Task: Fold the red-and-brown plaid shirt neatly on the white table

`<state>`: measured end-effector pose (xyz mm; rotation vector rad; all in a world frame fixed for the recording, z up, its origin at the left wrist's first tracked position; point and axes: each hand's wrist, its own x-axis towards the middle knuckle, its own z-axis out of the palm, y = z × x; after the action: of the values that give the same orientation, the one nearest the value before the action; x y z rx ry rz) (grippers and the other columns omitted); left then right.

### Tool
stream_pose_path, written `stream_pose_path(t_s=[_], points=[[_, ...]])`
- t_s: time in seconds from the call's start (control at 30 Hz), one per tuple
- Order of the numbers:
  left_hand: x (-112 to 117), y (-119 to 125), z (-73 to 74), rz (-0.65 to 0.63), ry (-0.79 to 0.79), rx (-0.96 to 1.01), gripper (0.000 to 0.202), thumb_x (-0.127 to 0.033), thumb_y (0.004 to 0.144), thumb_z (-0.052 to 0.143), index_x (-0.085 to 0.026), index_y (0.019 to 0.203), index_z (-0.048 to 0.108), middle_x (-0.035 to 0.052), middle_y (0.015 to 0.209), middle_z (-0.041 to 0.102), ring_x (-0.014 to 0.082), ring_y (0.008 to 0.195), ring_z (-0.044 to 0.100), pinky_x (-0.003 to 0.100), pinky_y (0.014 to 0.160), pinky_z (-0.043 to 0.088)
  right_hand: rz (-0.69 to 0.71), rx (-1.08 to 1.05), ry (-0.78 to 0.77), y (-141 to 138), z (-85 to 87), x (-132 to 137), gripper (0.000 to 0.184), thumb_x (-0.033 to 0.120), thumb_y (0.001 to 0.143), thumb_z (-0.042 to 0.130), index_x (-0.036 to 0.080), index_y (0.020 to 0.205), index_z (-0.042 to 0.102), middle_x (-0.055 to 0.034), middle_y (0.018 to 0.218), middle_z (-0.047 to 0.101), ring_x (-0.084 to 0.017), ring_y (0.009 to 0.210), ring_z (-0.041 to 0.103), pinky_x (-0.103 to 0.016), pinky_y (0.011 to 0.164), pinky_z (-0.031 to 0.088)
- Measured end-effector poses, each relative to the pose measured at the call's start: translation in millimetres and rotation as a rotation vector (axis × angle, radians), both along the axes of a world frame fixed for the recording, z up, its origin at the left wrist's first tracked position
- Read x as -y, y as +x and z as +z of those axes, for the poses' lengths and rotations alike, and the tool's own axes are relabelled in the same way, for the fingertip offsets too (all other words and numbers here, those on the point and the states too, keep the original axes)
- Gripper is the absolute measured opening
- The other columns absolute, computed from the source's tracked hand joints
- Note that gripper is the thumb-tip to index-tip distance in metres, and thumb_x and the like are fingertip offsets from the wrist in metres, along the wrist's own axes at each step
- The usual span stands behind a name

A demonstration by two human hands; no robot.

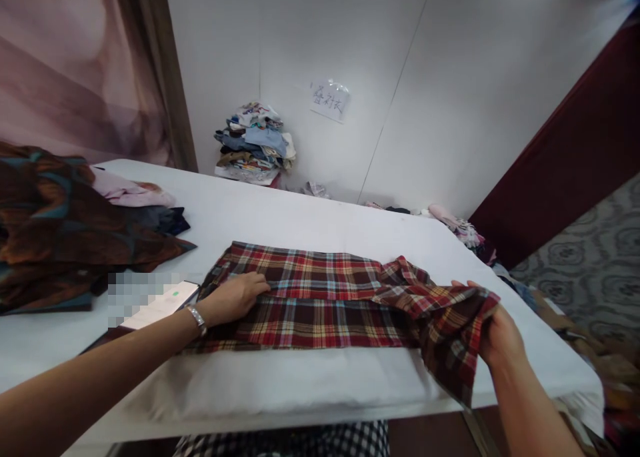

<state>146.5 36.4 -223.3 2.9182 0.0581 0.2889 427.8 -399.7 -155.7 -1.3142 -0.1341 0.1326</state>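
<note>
A plaid shirt (320, 277) in red, brown and cream lies lengthwise across the white table, folded into a long strip with its collar end to the right. My left hand (239, 298) rests on the strip's left part, fingers bent down and pressed together at the fabric's edge. At the right end, my right hand (500, 333) grips a bunched, lifted part of the shirt, which droops over the table's front edge. Some of that hand's fingers are hidden behind the cloth. A bracelet (197, 319) circles my left wrist.
Left of the shirt lies a phone-like device (163, 305), partly blurred out. Beyond it sits a heap of brown patterned cloth (65, 223). A stack of folded clothes (255, 143) stands behind the white table (300, 217), near the wall sign (329, 101). More clothes (455, 223) lie past the right edge.
</note>
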Motion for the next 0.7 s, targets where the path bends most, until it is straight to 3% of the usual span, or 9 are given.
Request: stream_pose_path(t_s=[0.1,0.2,0.33,0.4,0.47,0.57,0.63,0.7], points=[[0.9,2.6,11.0,0.030,-0.123,0.019,0.026,-0.028,0.089,0.044,-0.022,0.100,0.067,0.0066,0.099,0.068,0.0202,0.093,0.063,0.033,0.085,0.048,0.002,0.072,0.020,-2.1,19.9,-14.5,0.032,0.028,0.063,0.075,0.022,0.094,0.070,-0.0050,0.090,0.077,-0.025,0.078,0.073,-0.040,0.075,0.061],[21.4,14.0,32.2,0.086,-0.342,0.087,0.029,-0.041,0.088,0.047,-0.023,0.098,0.067,0.0052,0.101,0.069,0.0205,0.093,0.064,0.034,0.085,0.050,0.068,0.179,-0.012,-9.7,47.4,-49.7,0.030,0.025,0.061,0.078,0.018,0.090,0.072,-0.0068,0.086,0.076,-0.020,0.069,0.072,-0.031,0.064,0.060],[75.9,40.7,51.6,0.101,-0.936,0.054,0.045,-0.055,0.086,0.049,-0.024,0.114,0.063,0.0089,0.118,0.067,0.0239,0.104,0.064,0.038,0.087,0.052,0.352,0.306,-0.104,-30.4,76.5,-130.8,0.021,0.025,0.069,0.074,0.020,0.089,0.073,-0.0055,0.090,0.076,-0.017,0.079,0.071,-0.024,0.063,0.058],[98.0,53.9,49.6,0.053,-1.273,-0.040,0.063,-0.065,0.088,0.038,-0.024,0.135,0.050,0.0126,0.135,0.058,0.0262,0.113,0.061,0.043,0.092,0.052,0.620,0.358,-0.157,-32.8,81.4,-171.3,0.038,0.025,0.069,0.075,0.027,0.107,0.070,-0.0032,0.116,0.070,-0.018,0.087,0.070,-0.025,0.059,0.058],[107.2,62.7,39.5,0.037,-1.511,-0.143,0.079,-0.072,0.088,0.019,-0.023,0.149,0.028,0.0162,0.148,0.044,0.0280,0.121,0.057,0.047,0.093,0.052,0.716,0.432,-0.166,-20.8,78.4,-199.5,0.046,0.025,0.068,0.075,0.030,0.114,0.067,-0.0023,0.130,0.063,-0.018,0.091,0.069,-0.025,0.059,0.059],[98.4,63.9,16.8,0.131,-1.676,-0.221,0.093,-0.078,0.083,0.010,-0.018,0.154,0.005,0.0195,0.156,0.028,0.0297,0.128,0.052,0.047,0.097,0.050,0.568,0.474,-0.250,22.5,60.2,-208.6,0.039,0.025,0.074,0.069,0.024,0.113,0.067,-0.0049,0.117,0.069,-0.017,0.087,0.069,-0.026,0.062,0.058],[87.2,58.9,3.5,0.190,-1.662,-0.247,0.096,-0.079,0.082,0.011,-0.016,0.155,0.001,0.0206,0.156,0.028,0.0293,0.128,0.052,0.046,0.099,0.050,0.422,0.428,-0.497,56.7,41.7,-195.4,0.035,0.023,0.080,0.061,0.019,0.114,0.066,-0.0068,0.108,0.072,-0.016,0.087,0.069,-0.029,0.070,0.058],[80.6,53.7,-4.5,0.191,-1.585,-0.272,0.093,-0.077,0.084,0.010,-0.017,0.155,0.006,0.0198,0.153,0.034,0.0277,0.128,0.052,0.044,0.100,0.050,0.318,0.387,-0.751,85.1,20.9,-174.7,0.033,0.020,0.081,0.057,0.016,0.112,0.067,-0.0086,0.110,0.072,-0.019,0.097,0.068,-0.033,0.084,0.056]])
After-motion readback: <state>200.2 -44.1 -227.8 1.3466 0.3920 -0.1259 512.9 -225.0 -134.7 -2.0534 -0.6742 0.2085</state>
